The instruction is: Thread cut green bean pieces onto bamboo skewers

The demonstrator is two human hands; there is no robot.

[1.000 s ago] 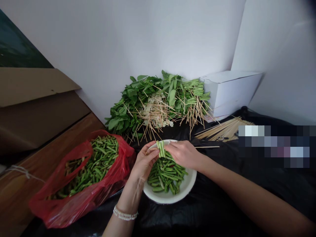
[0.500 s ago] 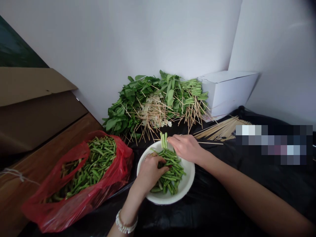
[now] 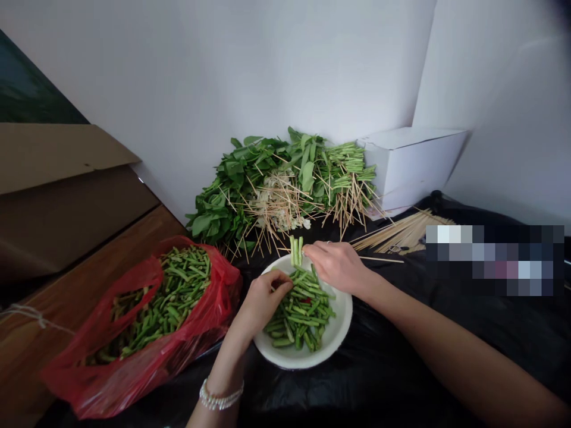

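Observation:
A white bowl point(image 3: 334, 342) of cut green bean pieces point(image 3: 303, 312) sits on the black sheet in front of me. My right hand point(image 3: 336, 264) is closed on a thin bamboo skewer point(image 3: 379, 259) with a few bean pieces point(image 3: 296, 250) threaded upright at its left end, above the bowl's far rim. My left hand point(image 3: 263, 297), a pearl bracelet on its wrist, is over the bowl's left side with its fingers pinched on a bean piece from the pile.
A red plastic bag point(image 3: 134, 333) full of bean pieces lies at the left. A heap of skewered greens point(image 3: 276, 184) rests against the wall, a white box point(image 3: 410, 160) and loose skewers point(image 3: 401, 235) to its right. Cardboard point(image 3: 57, 184) stands at the far left.
My left hand left the skewer, dipped into the bowl's beans and has now lifted slightly with a piece pinched. My right hand with the skewer rose a little toward the far rim.

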